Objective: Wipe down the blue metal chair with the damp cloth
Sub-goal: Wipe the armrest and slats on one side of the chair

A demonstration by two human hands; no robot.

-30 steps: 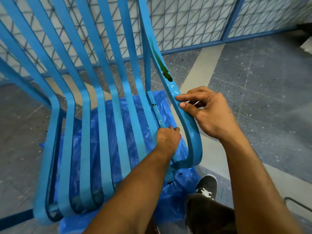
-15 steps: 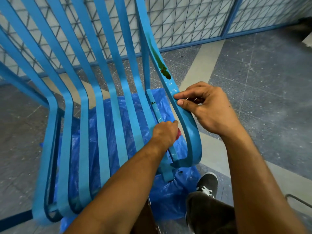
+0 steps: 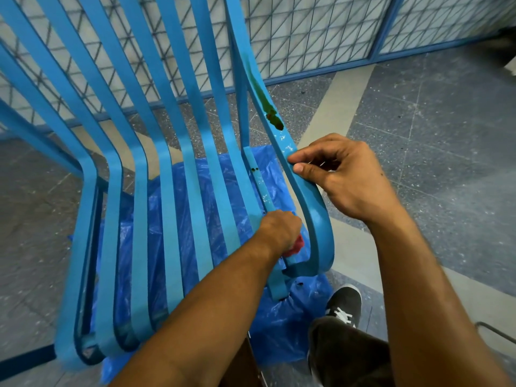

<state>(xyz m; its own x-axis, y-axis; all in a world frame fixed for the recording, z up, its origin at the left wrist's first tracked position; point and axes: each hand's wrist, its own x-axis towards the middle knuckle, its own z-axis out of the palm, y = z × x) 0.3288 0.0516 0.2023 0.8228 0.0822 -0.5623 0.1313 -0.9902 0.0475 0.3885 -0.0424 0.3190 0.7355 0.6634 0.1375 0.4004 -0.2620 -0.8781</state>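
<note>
On a blue tarp (image 3: pixel 195 196) over the floor, blue slatted chair (image 3: pixel 170 174), left hand (image 3: pixel 279 229) closed on red cloth (image 3: pixel 296 245) against a right-side slat, right hand (image 3: pixel 346 177) pinching the outer slat, dark stain (image 3: pixel 272 115) above.

One head-worn view looks steeply down, close above the blue chair (image 3: pixel 167 174), facing its slatted back.

Stained blue slatted chair (image 3: pixel 170 174); bunched red cloth (image 3: pixel 296 245).
</note>
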